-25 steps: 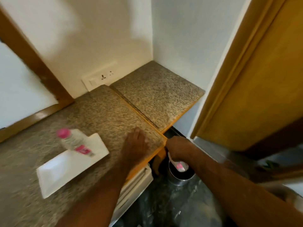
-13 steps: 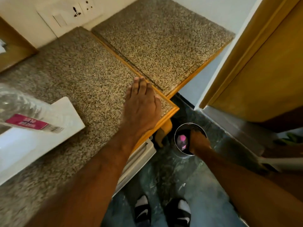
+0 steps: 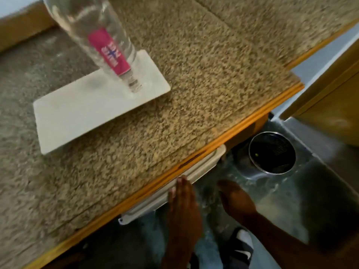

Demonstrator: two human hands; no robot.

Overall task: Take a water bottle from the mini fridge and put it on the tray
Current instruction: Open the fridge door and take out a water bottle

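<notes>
A clear water bottle [image 3: 101,41] with a pink label stands on the white rectangular tray [image 3: 77,113], at its far right end, on the speckled granite counter [image 3: 194,84]. Below the counter's wooden edge shows the white top edge of the mini fridge door [image 3: 186,181]. My left hand [image 3: 182,206] is flat and empty, fingers together, with fingertips at that door edge. My right hand [image 3: 235,200] hovers just right of it over the floor, fingers loosely apart, holding nothing.
A round metal bin [image 3: 272,152] with a dark inside stands on the green marble floor right of the fridge. A wooden door [image 3: 330,105] is at far right. My foot in a black-and-white sock [image 3: 242,243] is below the hands.
My left hand came off the counter top and dropped to the fridge door edge. My right hand left the bin and moved left beside it. The view tilted down and left.
</notes>
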